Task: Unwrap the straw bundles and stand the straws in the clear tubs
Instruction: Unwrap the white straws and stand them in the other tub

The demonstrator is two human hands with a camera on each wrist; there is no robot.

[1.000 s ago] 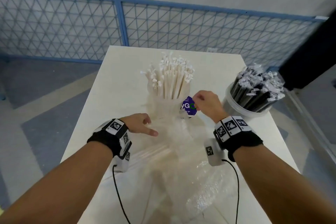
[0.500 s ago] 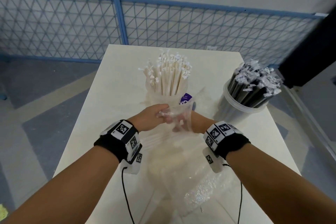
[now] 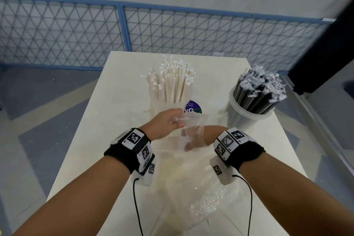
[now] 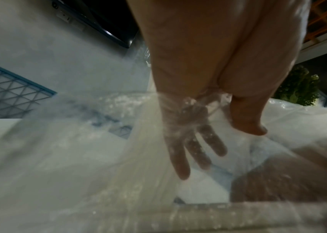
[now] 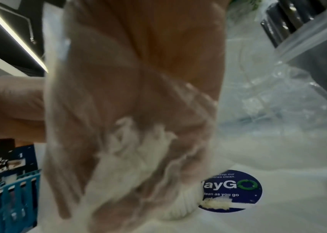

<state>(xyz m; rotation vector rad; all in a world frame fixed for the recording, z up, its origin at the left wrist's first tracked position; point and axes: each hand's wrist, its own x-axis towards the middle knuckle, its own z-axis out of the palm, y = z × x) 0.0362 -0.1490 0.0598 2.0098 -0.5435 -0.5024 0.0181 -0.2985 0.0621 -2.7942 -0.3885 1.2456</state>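
A clear plastic wrapper (image 3: 199, 188) lies on the white table (image 3: 118, 101) with pale straws blurred inside it. My left hand (image 3: 164, 123) pinches the wrapper's open upper edge (image 4: 212, 96) between thumb and fingers. My right hand (image 3: 194, 142) is inside the wrapper's mouth; its fingers (image 4: 195, 149) show straight through the film. White crimped straw ends (image 5: 136, 138) sit at those fingertips. A clear tub of white paper-wrapped straws (image 3: 172, 86) stands behind the hands. At the right, a second clear tub (image 3: 247, 115) holds black straws (image 3: 256, 90).
A purple round sticker (image 3: 193, 108) lies on the table just past the hands. Loose crinkled film spreads over the near half of the table. A blue mesh fence (image 3: 122, 30) runs behind the table, and a dark panel (image 3: 329, 53) stands at the far right.
My right hand left the sticker and slid down into the wrapper's mouth. My left hand came up from the table and pinched the wrapper's edge. Both have held still for the last half second.
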